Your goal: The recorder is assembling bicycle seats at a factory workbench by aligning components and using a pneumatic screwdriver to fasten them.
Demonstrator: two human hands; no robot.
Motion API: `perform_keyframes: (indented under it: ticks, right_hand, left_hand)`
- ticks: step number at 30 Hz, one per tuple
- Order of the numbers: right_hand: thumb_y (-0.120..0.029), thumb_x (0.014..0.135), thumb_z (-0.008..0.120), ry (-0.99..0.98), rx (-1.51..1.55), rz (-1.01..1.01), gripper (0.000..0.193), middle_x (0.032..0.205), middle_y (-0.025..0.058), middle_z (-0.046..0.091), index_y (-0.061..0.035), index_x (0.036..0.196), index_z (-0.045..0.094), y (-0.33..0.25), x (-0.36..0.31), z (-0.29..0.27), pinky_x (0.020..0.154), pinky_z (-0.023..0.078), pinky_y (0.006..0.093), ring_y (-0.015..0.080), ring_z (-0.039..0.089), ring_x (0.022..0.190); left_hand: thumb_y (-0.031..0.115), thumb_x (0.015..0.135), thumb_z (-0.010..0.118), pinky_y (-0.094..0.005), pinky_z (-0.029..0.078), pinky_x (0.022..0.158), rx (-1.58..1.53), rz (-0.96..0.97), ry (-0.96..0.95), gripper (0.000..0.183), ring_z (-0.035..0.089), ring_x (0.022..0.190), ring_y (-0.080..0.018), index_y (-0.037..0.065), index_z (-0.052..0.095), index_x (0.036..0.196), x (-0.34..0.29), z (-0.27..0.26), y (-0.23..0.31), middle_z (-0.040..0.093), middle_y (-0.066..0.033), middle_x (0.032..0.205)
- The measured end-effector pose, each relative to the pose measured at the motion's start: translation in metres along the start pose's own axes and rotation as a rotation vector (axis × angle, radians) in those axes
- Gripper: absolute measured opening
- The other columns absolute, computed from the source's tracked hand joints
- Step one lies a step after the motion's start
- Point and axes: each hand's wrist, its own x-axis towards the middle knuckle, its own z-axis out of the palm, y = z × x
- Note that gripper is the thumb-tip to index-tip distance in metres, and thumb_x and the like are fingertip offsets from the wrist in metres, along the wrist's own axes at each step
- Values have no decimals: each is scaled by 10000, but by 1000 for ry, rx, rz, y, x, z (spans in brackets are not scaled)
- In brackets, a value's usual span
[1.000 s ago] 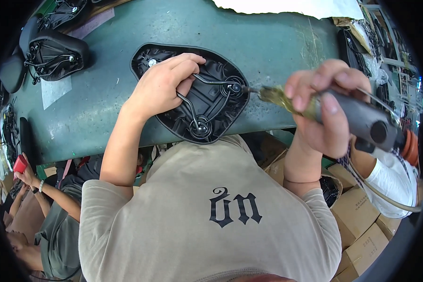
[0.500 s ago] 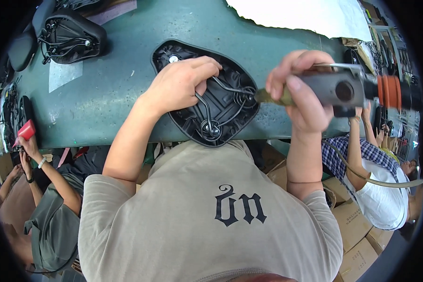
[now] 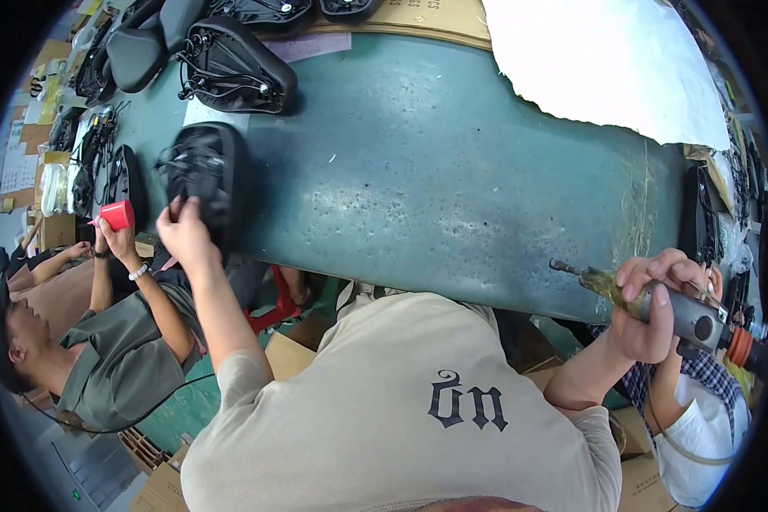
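Observation:
At the left of the table, my left hand (image 3: 188, 237) is closed on the near part of a black bicycle saddle (image 3: 217, 175), whose hollow underside faces up. Motion blurs this saddle and its rails. Over on the right, my right hand (image 3: 648, 309) wraps round a grey power driver (image 3: 698, 324) with an orange ring at its rear. Yellowish tape covers the driver's nose, and its dark socket tip (image 3: 563, 266) points left, apart from any saddle. Just beyond the saddle in my hand, another upturned saddle (image 3: 239, 72) lies with its wire rails showing.
More saddles (image 3: 136, 60) crowd the far left of the green table (image 3: 418, 171). A torn white sheet (image 3: 606, 68) covers the far right, beside cardboard (image 3: 435, 19). A co-worker (image 3: 136, 341) at the left holds a red bottle (image 3: 117, 215); another person (image 3: 708, 427) is at the right.
The saddle has gone from in front of me to the left with my left hand. My right hand has drawn the driver away to the right and nearer. The view has shifted.

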Motion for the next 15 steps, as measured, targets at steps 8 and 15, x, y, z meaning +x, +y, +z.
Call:
perform_keyframes:
  ticks: [8,15]
  right_hand:
    - [3,903,598,227,-17,19,355,1081,222,590,1,1245,502,-11,-40,1,671,546,407,222,616,674]
    - [50,904,632,569,-660,-326,362,1071,218,622,-54,1215,480,-90,-132,-23,677,577,404,228,634,717]
  left_hand:
    - [133,876,797,-376,450,1095,265,509,129,667,603,1236,-276,-125,472,1399,27,88,16,586,-234,1360]
    - [-78,930,640,-450,394,1169,-225,923,-918,506,532,1363,-347,-54,486,1411,-213,212,60,523,-224,1469]
